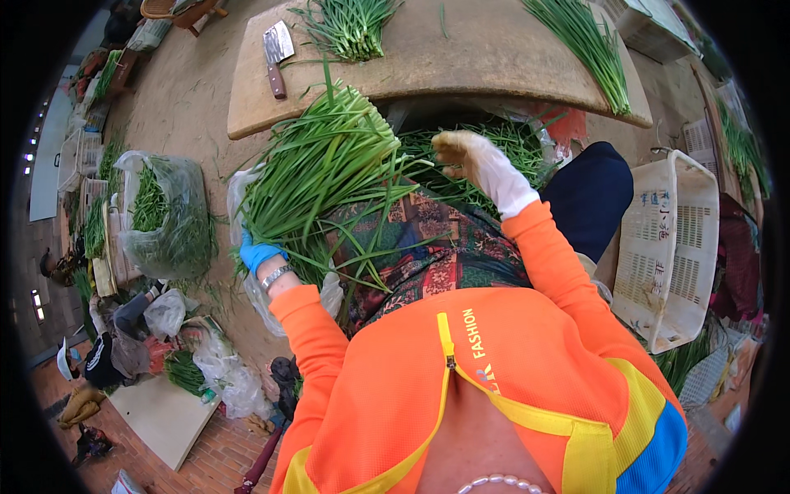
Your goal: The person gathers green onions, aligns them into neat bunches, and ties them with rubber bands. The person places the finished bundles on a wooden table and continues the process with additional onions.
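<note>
My left hand (259, 252), in a blue glove, holds a large bundle of long flat green leaves, apparently garlic chives (321, 167), from below at its leafy side. The pale cut ends point up and right towards the wooden board. My right hand (460, 154), in a whitish glove with stained fingers, is right of the bundle, apart from it, fingers spread and bent, holding nothing visible. Loose green leaves (512, 145) lie beneath it. On the board (481, 68) are a cleaver (278, 58) with a wooden handle and two bunches of chives (355, 37) (592, 55).
A white plastic crate (669, 247) bearing writing stands at the right. At the left is a clear plastic bag (166, 216) full of green leaves. Another person (108, 358) sits at the lower left beside a pale board (163, 420). Patterned cloth (432, 247) covers my lap.
</note>
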The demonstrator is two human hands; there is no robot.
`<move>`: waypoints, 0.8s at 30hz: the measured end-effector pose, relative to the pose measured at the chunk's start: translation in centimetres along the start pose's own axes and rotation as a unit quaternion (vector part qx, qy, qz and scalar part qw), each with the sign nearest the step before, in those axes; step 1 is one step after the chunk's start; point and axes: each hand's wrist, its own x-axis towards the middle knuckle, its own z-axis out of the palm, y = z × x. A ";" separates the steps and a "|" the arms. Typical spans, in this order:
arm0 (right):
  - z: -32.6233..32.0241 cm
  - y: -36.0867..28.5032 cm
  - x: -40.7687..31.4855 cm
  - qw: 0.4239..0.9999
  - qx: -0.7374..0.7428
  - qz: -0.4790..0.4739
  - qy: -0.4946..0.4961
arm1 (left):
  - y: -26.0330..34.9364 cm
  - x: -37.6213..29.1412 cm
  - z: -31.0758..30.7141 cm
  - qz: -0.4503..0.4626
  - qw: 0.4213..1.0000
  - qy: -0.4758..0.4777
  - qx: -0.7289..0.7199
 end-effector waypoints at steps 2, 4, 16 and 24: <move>0.0 1.8 0.0 0.993 -0.077 0.049 -0.080 | -0.3 0.0 0.3 -0.006 1.000 0.004 -0.009; 1.3 3.1 0.4 0.978 -0.080 0.020 -0.192 | -0.5 0.1 0.6 -0.014 1.000 -0.008 -0.013; 4.0 4.1 2.5 0.952 0.221 0.045 -0.208 | -2.9 3.6 -3.6 0.015 0.998 -0.006 0.055; -9.5 -4.3 0.2 0.992 -0.078 -0.084 -0.047 | -4.0 3.4 -4.1 0.027 0.996 0.031 0.076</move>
